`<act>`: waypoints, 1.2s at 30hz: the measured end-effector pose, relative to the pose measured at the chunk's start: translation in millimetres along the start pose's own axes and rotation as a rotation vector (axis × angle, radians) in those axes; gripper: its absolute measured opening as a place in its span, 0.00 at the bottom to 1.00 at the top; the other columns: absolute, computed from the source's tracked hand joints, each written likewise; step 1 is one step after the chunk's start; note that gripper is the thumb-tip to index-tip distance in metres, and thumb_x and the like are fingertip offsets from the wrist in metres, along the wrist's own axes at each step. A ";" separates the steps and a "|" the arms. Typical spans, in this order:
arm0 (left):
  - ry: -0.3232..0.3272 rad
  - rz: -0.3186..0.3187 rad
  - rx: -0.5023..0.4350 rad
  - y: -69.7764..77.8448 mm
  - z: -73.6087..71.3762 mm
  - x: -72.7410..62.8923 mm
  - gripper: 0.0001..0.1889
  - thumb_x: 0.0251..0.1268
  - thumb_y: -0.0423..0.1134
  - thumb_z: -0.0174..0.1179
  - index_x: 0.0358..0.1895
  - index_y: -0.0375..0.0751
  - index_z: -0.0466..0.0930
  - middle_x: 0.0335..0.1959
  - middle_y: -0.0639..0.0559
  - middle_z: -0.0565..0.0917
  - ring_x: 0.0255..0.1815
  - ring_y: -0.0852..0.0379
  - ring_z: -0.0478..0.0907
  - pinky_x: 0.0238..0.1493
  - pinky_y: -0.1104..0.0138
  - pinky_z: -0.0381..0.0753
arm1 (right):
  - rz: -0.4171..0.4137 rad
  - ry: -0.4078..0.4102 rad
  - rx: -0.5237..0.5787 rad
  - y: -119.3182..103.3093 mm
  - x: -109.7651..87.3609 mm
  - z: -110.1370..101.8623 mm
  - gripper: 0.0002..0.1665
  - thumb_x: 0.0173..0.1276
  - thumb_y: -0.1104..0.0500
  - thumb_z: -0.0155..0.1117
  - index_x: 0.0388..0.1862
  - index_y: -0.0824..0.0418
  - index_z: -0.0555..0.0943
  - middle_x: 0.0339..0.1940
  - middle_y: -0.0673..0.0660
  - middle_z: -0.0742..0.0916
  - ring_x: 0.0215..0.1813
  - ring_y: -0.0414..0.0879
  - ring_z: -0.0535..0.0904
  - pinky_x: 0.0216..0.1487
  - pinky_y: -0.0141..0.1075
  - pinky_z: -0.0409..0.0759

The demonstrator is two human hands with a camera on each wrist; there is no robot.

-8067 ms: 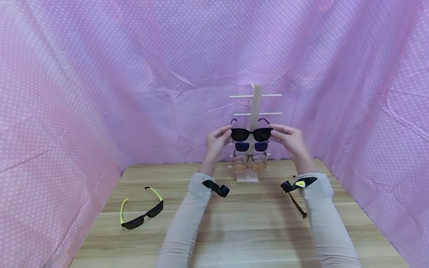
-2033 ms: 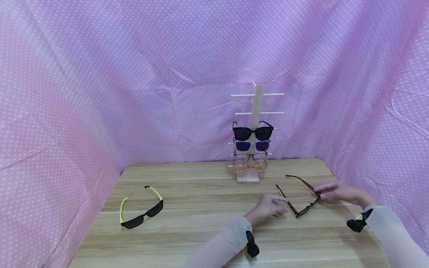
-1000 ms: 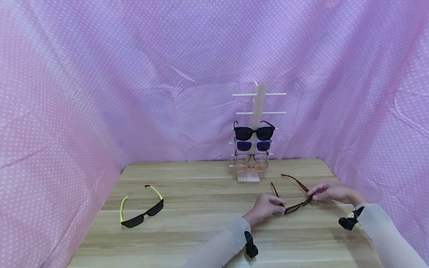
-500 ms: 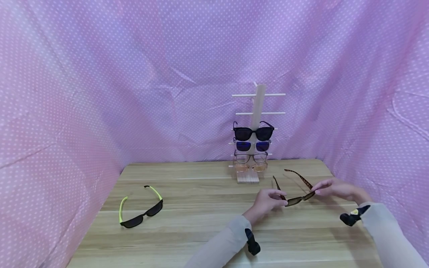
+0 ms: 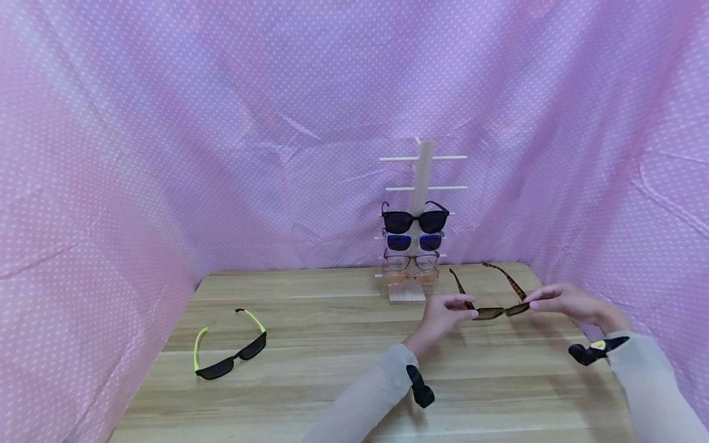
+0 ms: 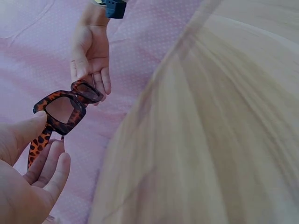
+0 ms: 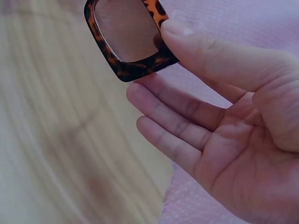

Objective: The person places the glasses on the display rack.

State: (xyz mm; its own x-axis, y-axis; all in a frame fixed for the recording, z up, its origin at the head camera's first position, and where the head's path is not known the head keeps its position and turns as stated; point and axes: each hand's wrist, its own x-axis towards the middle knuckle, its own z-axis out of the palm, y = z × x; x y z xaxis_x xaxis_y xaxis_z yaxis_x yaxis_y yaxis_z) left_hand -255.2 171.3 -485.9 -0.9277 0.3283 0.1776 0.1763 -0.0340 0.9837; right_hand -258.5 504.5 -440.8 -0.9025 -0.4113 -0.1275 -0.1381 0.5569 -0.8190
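Tortoiseshell sunglasses (image 5: 490, 313) with brown lenses are held up over the right side of the table, temples open and pointing away. My left hand (image 5: 442, 319) pinches their left corner between thumb and fingers. At the opposite corner my right hand (image 5: 576, 305) pinches the frame by the hinge. In the left wrist view the spotted frame (image 6: 65, 126) shows by my left thumb, and the right hand (image 6: 91, 56) grips the far end. The right wrist view has one lens rim (image 7: 124, 70) against my right thumb, the other fingers stretched out beneath.
A wooden display stand (image 5: 423, 172) at the back bears black sunglasses (image 5: 415, 221), blue-lensed glasses (image 5: 414, 242), thin-framed glasses (image 5: 412, 262) and orange-tinted glasses (image 5: 412, 278). Its top two rods hold nothing. Sunglasses with yellow temples (image 5: 231, 360) lie on the table (image 5: 310, 344) at left. Pink curtains surround it.
Black sunglasses, earlier in both hands at the stand, now hang on it. Both hands moved to the tortoiseshell sunglasses, took hold of their corners and raised them off the table, away from me.
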 end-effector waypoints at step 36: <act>-0.116 0.374 0.026 127.5 -54.0 27.7 0.16 0.67 0.39 0.69 0.57 0.43 0.87 0.51 0.43 0.89 0.45 0.70 0.85 0.46 0.74 0.86 | -0.642 0.039 0.396 -93.9 -0.5 -33.8 0.30 0.66 0.89 0.41 0.56 0.74 0.82 0.57 0.55 0.90 0.60 0.40 0.84 0.60 0.26 0.80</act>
State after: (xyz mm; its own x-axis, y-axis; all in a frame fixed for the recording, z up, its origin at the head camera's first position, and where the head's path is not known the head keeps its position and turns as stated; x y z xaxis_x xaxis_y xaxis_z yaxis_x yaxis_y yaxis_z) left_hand -276.2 125.1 -354.1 -0.7544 0.4026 0.5185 0.5054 -0.1479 0.8501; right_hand -258.8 476.8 -345.0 -0.7091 -0.5379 0.4559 -0.4912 -0.0871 -0.8667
